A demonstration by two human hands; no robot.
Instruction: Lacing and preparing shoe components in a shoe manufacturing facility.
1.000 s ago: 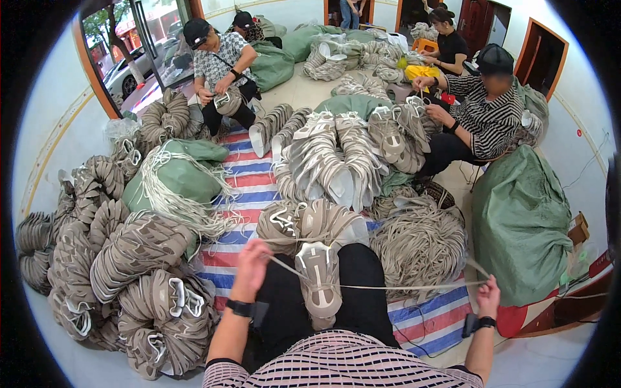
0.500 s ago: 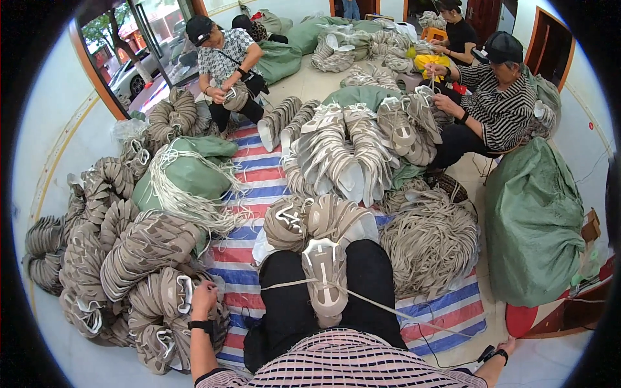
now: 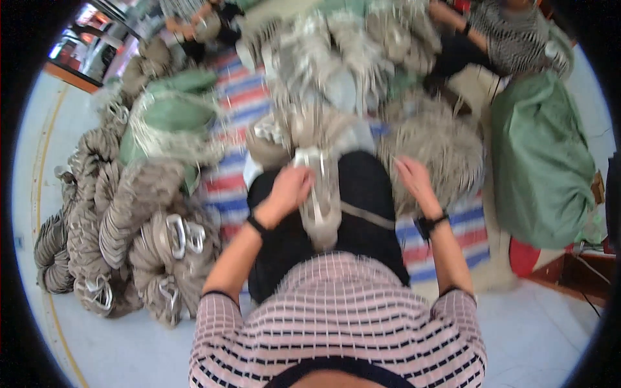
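A seated person works over a beige shoe upper [image 3: 319,205] lying along the lap, toe toward the body, in a view blurred by motion. The left hand [image 3: 289,189] rests against the upper's left side, fingers curled onto it; how firmly they grip cannot be told through the blur. The right hand [image 3: 414,182] hovers just right of the upper, fingers loosely spread with nothing visibly in them, above a heap of beige laces [image 3: 432,143]. A lace [image 3: 367,215] trails from the upper across the black trousers toward the right wrist. Bundles of stacked uppers [image 3: 139,220] pile on the floor to the left, beside a green sack [image 3: 169,121]. A larger green sack [image 3: 542,161] stands to the right on the striped red, white and blue mat [image 3: 228,184]. Another person in stripes [image 3: 517,35] sits at upper right.
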